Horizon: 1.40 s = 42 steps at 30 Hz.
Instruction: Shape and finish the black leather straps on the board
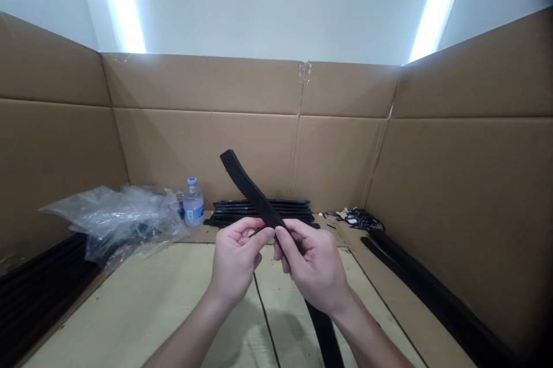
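A long, slightly curved black strip (pixel 250 186) with a small hole near its upper end slants across the middle of the view. Its lower part passes behind my right wrist and runs out at the bottom edge. My right hand (pixel 313 255) is closed round the strip, thumb on its near face. My left hand (pixel 237 255) is closed in a pinch at the strip's left edge, thumb tip touching it. A thin black cord (pixel 264 313) seems to hang from these left fingers; its upper end is mostly hidden by them.
Tall cardboard walls (pixel 207 137) enclose the pale work surface (pixel 173 293). Stacked black strips (pixel 268 205) lie at the back, beside a water bottle (pixel 193 204) and clear plastic bags (pixel 125 218). More long black strips (pixel 432 299) line the right, near tangled black cords (pixel 365 219).
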Tool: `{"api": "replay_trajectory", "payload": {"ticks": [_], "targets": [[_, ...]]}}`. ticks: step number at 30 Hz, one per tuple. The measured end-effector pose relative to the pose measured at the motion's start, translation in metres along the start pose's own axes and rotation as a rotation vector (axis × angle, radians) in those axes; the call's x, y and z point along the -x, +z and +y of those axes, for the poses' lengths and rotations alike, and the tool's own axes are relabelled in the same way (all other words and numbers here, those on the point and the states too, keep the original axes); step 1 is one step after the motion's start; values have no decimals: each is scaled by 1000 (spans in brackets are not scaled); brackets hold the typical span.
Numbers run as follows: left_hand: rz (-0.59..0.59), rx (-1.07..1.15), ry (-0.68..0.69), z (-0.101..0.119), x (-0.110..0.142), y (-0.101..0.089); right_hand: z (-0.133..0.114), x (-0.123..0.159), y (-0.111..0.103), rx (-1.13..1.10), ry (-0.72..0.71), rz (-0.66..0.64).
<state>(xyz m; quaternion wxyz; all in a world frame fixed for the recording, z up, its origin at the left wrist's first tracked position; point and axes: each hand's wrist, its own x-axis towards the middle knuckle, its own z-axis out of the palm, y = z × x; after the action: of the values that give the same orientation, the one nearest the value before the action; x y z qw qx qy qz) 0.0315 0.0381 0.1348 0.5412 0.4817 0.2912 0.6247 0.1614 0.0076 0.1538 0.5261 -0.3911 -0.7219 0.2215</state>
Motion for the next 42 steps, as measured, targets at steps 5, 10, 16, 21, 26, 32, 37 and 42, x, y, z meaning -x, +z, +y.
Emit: {"api": "replay_trajectory", "payload": {"ticks": [5, 10, 16, 21, 26, 32, 37, 42], "targets": [[3, 45, -15, 3, 0, 2, 3, -1, 2, -41, 10, -26], [-9, -11, 16, 2, -4, -4, 5, -3, 5, -127, 23, -16], [20, -116, 101, 6, -7, -12, 6, -10, 3, -265, -12, -99], [2, -75, 33, 12, -6, -8, 17, -14, 0, -343, 0, -109], [6, -133, 45, 16, -5, -4, 30, -19, 1, -469, 41, -138], [60, -187, 38, 15, -4, -4, 41, -21, 9, -758, 234, -211], [-8, -144, -22, 14, -5, -5, 46, -18, 15, -826, 289, -244], [-79, -83, -66, 13, -5, -7, 47, -16, 20, -851, 304, -317]]}}
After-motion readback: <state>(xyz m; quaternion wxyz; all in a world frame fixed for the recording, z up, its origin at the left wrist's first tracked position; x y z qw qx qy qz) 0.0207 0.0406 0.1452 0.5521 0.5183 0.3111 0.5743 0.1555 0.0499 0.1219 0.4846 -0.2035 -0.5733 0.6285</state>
